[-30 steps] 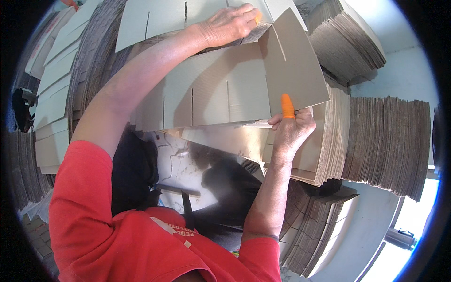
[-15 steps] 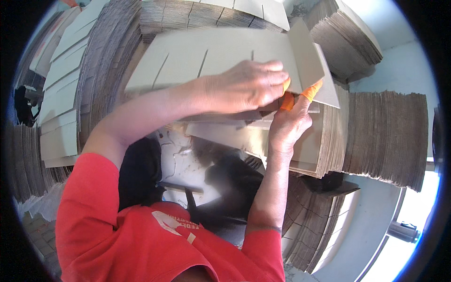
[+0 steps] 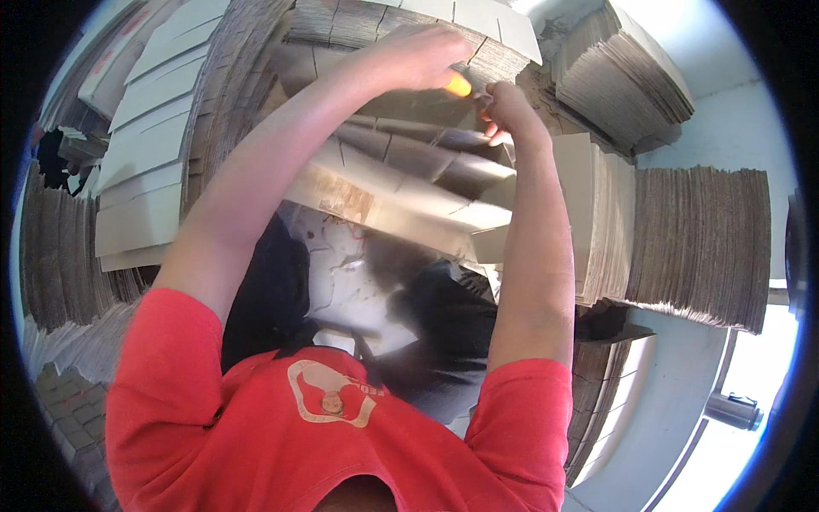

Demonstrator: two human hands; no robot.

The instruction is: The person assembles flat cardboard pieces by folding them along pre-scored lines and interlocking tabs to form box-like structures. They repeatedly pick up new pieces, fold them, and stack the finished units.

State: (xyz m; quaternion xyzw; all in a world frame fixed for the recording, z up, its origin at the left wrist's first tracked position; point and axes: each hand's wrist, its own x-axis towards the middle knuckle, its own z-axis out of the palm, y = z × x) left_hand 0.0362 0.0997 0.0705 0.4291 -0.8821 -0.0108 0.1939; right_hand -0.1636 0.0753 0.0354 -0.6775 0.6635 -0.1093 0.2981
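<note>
Both my hands are raised at the far side, over slotted cardboard sheets (image 3: 401,154) that lie tilted and blurred by motion. My left hand (image 3: 422,58) is closed, fingers bent down over the upper edge of a cardboard sheet, an orange cover on one fingertip. Just right of it, my right hand (image 3: 514,115) has its fingers curled at the same sheet's right end. Orange covers show on its fingertips too. Part of the grip is hidden behind the hands. Below them a pale cardboard board (image 3: 375,205) with a brown patch runs across.
A stack of slotted cardboard (image 3: 158,119) stands at the left, another stack (image 3: 409,26) at the back. More cardboard piles (image 3: 699,243) stand at the right, with one (image 3: 623,77) at the far right corner. Scraps lie on the pale floor (image 3: 341,264) between my legs.
Both hands have moved farther away, the left one also slightly left. The broad pale sheet that lay flat beneath them has tipped, and the folded flap at its right end no longer shows.
</note>
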